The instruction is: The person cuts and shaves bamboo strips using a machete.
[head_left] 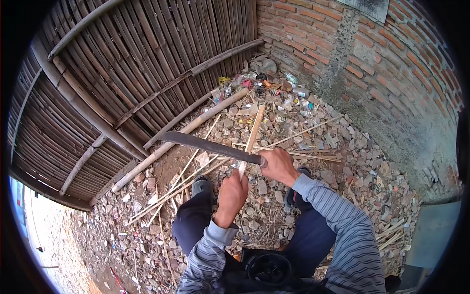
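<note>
My right hand (278, 165) is closed around the handle of a machete (210, 147), whose dark blade points left and crosses over a bamboo strip. That pale bamboo strip (255, 128) slants up and away from my left hand (231, 197), which grips its lower end. The blade lies across the strip just above my left fingers; whether its edge bites into the bamboo I cannot tell. Beneath the blade, several thin bamboo strips (183, 183) lie crossed on the ground. More strips (313, 156) rest to the right, beyond my right hand.
A thick bamboo pole (196, 130) lies along the foot of a bamboo-slat wall (132, 59). A brick wall (377, 73) rises on the right. Rubble (264, 210) covers the ground, and litter (274, 85) is heaped in the corner. My shoes (201, 187) stand near my hands.
</note>
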Tool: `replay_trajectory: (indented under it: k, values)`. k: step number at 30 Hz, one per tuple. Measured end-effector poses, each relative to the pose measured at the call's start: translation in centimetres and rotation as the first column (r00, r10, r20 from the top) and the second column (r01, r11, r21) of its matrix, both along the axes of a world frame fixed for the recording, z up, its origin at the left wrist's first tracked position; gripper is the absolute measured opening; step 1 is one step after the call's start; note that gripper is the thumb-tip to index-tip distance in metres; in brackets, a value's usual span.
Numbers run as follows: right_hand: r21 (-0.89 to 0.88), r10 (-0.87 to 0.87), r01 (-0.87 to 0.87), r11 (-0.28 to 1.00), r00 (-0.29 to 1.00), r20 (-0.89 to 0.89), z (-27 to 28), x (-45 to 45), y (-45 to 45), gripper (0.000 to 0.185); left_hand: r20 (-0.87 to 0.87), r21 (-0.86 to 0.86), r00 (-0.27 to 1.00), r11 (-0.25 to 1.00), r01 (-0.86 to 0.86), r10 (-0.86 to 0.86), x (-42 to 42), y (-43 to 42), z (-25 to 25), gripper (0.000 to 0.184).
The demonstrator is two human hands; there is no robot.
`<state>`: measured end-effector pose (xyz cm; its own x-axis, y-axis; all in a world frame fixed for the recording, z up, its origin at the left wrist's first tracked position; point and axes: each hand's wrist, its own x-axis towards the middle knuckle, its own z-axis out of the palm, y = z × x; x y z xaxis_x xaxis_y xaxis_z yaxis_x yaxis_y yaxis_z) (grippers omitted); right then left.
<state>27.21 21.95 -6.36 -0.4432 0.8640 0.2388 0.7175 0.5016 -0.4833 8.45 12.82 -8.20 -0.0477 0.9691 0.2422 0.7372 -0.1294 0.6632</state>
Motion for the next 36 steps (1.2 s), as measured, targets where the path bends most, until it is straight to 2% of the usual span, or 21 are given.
replay_trajectory:
  k: [1, 2, 3, 6, 8, 11, 12, 14, 16, 20, 23, 24, 26, 27, 28, 30, 31, 32, 36]
  values:
    - [-0.027, -0.008, 0.008, 1.0, 1.0, 0.001, 0.5, 0.1, 0.1, 0.028, -0.009, 0.004, 1.0, 1.0, -0.011, 0.011, 0.1, 0.2, 0.1, 0.021]
    - [-0.013, 0.002, -0.003, 1.0, 1.0, -0.023, 0.6, -0.1, -0.2, 0.018, 0.009, 0.002, 1.0, 1.0, -0.006, 0.006, 0.1, 0.1, 0.1, 0.022]
    - [-0.014, -0.002, 0.001, 1.0, 1.0, -0.025, 0.6, 0.0, -0.6, 0.018, 0.007, 0.001, 1.0, 1.0, -0.002, 0.002, 0.2, 0.0, 0.2, 0.022]
    - [0.021, -0.012, 0.013, 1.0, 0.999, -0.045, 0.4, -0.3, -1.3, 0.019, 0.005, -0.007, 1.0, 1.0, -0.02, 0.02, 0.4, 0.1, 0.7, 0.022]
    - [-0.001, 0.055, -0.055, 0.998, 0.998, 0.027, -0.1, -0.5, -1.8, 0.029, 0.025, -0.001, 1.0, 1.0, 0.0, 0.0, 0.4, 0.1, 0.8, 0.021]
    - [0.034, 0.087, -0.087, 0.996, 0.996, 0.018, -0.3, 0.1, -0.7, 0.026, 0.01, 0.013, 1.0, 1.0, 0.029, -0.029, 0.1, 0.1, 0.0, 0.02]
    - [-0.024, -0.031, 0.03, 0.999, 0.999, -0.036, 0.2, 0.1, -0.2, 0.022, 0.014, 0.013, 1.0, 1.0, 0.026, -0.026, 0.3, 0.2, 0.1, 0.02]
    - [-0.016, -0.041, 0.041, 0.999, 0.999, -0.024, -0.5, 0.3, 0.3, 0.022, 0.0, -0.054, 1.0, 0.999, 0.0, 0.0, 0.3, 0.2, 0.5, 0.02]
    - [-0.042, -0.049, 0.051, 0.998, 0.997, 0.052, 0.5, 0.5, 0.5, 0.023, 0.019, -0.03, 1.0, 0.999, 0.02, -0.019, 0.2, 0.3, 0.5, 0.02]
    - [-0.023, -0.049, 0.048, 0.999, 0.998, -0.039, 0.6, 0.1, -0.6, 0.021, 0.03, -0.021, 0.999, 0.999, 0.026, -0.025, 0.3, -0.1, 1.1, 0.02]
    - [0.04, 0.038, -0.036, 0.999, 0.998, -0.047, 0.0, -0.2, -1.3, 0.021, 0.034, -0.025, 0.999, 0.999, 0.028, -0.028, 0.5, -0.1, 1.3, 0.02]
    - [0.061, 0.068, -0.069, 0.996, 0.997, 0.019, 0.5, -0.2, -1.5, 0.02, 0.033, -0.025, 0.999, 0.999, 0.03, -0.03, 0.5, 0.0, 1.2, 0.02]
    - [0.077, 0.099, -0.106, 0.991, 0.992, 0.083, 0.8, -0.1, -1.0, 0.02, 0.019, 0.036, 0.999, 0.999, 0.028, -0.029, 0.4, 0.0, 0.5, 0.019]
    - [0.072, 0.037, -0.041, 0.997, 0.998, 0.052, 0.9, 0.2, 0.1, 0.019, 0.019, 0.035, 0.999, 0.999, 0.026, -0.026, 0.2, 0.1, -0.5, 0.019]
    - [0.066, -0.028, 0.027, 0.997, 0.999, 0.022, 0.9, 0.4, 0.7, 0.018, -0.016, 0.153, 0.998, 0.986, 0.07, -0.069, -0.1, 0.1, -1.2, 0.018]
    - [0.067, -0.047, 0.047, 0.997, 0.999, 0.003, 0.9, 0.3, 0.8, 0.019, -0.053, 0.268, 0.993, 0.956, 0.117, -0.106, -0.4, 0.0, -1.8, 0.017]
    - [0.074, -0.066, 0.067, 0.995, 0.998, -0.015, 1.2, 0.4, 1.0, 0.02, -0.045, 0.152, 0.995, 0.984, 0.091, -0.085, -0.3, 0.1, -1.5, 0.016]
    - [0.0, -0.051, 0.051, 0.999, 0.999, 0.016, 1.3, 0.5, 0.9, 0.029, -0.044, 0.031, 0.997, 0.997, 0.071, -0.069, -0.3, 0.2, -1.4, 0.016]
    - [0.066, -0.073, 0.072, 0.995, 0.997, 0.009, 0.8, 0.3, 0.1, 0.033, 0.005, 0.0, 1.0, 1.0, 0.025, -0.025, 0.2, -0.1, 0.1, 0.016]
